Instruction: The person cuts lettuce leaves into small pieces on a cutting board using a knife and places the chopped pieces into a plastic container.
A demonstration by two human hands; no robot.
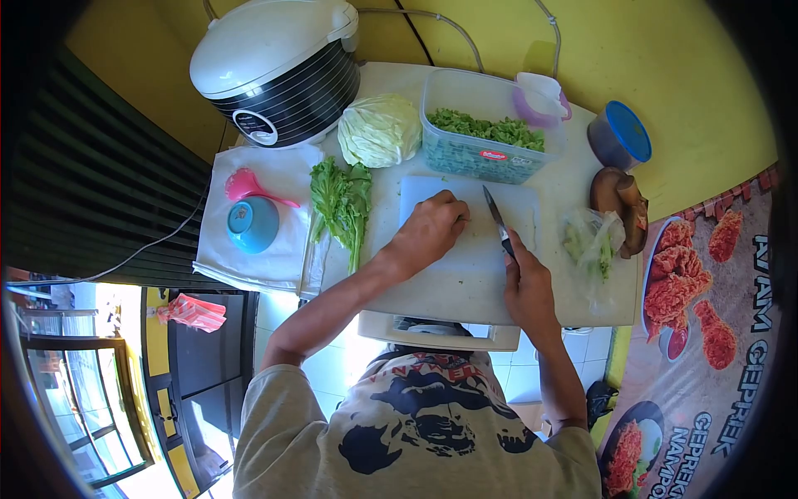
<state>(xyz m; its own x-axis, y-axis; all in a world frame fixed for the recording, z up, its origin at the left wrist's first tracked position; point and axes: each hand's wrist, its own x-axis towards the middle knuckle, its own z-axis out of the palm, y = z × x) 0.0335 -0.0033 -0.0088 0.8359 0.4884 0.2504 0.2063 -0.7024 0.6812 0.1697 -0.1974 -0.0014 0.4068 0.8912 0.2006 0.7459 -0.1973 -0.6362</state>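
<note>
My right hand [527, 279] grips a small kitchen knife [499, 220] by its dark handle, the blade pointing up and away over a white cutting board [470, 249]. My left hand [431, 226] rests on the board to the left of the knife, fingers curled in; whatever they may hold is hidden. A few tiny green bits lie on the board. Just behind it stands a clear plastic container [465, 158] filled with cut green lettuce [490, 129]. Left of the board lie leafy lettuce stalks [342, 200], below a whole cabbage [379, 131].
A rice cooker [278, 75] stands at the back left. Nearer are a pink rice scoop [245, 185] and an upturned blue bowl [253, 224] on white plastic sheets [287, 170]. At right are a plastic bag with green scraps [594, 241], a brown object [613, 200] and a blue-lidded tub [619, 135].
</note>
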